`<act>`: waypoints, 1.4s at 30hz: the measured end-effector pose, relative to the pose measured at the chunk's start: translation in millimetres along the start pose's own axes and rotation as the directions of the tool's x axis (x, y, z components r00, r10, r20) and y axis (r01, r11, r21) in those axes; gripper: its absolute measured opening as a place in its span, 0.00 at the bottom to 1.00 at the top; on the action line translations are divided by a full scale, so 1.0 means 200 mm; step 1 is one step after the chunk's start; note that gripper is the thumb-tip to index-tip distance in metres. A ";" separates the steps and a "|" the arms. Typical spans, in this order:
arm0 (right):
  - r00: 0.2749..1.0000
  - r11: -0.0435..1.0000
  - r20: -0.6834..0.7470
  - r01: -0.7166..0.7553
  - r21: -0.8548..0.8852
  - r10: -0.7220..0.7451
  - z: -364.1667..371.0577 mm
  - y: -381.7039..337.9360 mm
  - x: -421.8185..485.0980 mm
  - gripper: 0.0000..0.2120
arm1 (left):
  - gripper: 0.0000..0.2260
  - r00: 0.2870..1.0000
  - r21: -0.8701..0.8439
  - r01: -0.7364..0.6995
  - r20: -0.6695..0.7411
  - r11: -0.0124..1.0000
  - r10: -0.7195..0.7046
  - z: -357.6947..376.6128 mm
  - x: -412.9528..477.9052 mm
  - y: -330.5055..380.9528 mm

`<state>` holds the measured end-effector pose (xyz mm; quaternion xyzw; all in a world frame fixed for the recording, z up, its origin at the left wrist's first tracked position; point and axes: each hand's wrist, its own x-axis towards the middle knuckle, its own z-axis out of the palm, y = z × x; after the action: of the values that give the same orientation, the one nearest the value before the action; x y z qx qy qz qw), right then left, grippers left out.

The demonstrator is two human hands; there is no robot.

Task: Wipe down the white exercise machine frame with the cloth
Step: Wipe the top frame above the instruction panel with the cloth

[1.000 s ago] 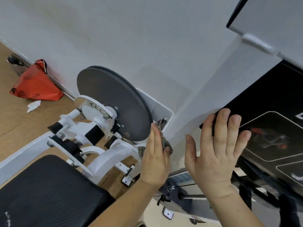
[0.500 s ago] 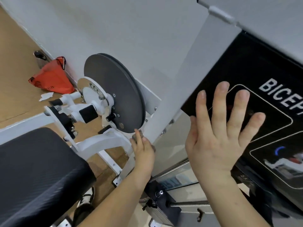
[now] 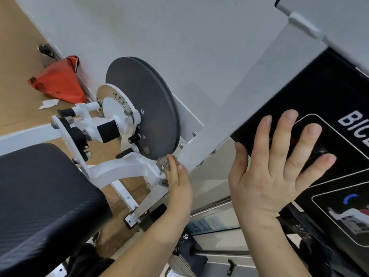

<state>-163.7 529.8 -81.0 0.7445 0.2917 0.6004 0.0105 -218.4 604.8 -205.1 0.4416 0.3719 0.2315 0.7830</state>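
The white exercise machine frame (image 3: pixel 245 100) runs as a broad slanted upright from upper right down to a bolted foot at lower centre. My left hand (image 3: pixel 177 184) presses a small grey cloth (image 3: pixel 164 163) against the lower part of this upright, just below the dark round pulley disc (image 3: pixel 143 116). Most of the cloth is hidden behind my fingers. My right hand (image 3: pixel 273 168) lies flat with fingers spread on the black instruction panel (image 3: pixel 323 100) to the right of the upright.
A black padded seat (image 3: pixel 40 200) fills the lower left. White arm brackets and black handles (image 3: pixel 107 130) stick out left of the disc. A red bag (image 3: pixel 60 82) and paper scrap lie on the wooden floor by the wall. The weight stack (image 3: pixel 199 254) sits below.
My left hand with the cloth has slid down the white upright, from beside the disc's rim to below it. My right hand has shifted further onto the black panel. The view has tilted.
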 end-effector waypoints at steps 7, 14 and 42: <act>0.999 0.998 -0.019 -0.050 0.027 0.051 0.00 -0.04 0.02 0.31 | 0.26 0.948 -0.032 -0.303 0.095 0.952 0.305 0.05 -0.11 0.05; 0.998 0.998 -0.019 -0.061 0.022 0.061 -0.02 -0.04 0.03 0.32 | 0.24 0.997 0.005 -0.072 -0.041 0.997 0.073 -0.01 0.07 -0.02; 0.999 1.000 -0.046 -0.022 0.008 0.022 0.00 -0.04 0.02 0.34 | 0.18 0.861 -0.088 0.293 -0.410 0.952 -0.303 -0.10 0.33 -0.31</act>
<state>-166.1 538.3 -79.7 0.7337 0.2861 0.6163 -0.0057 -190.8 629.7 -290.0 0.3100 0.5920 0.2011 0.7163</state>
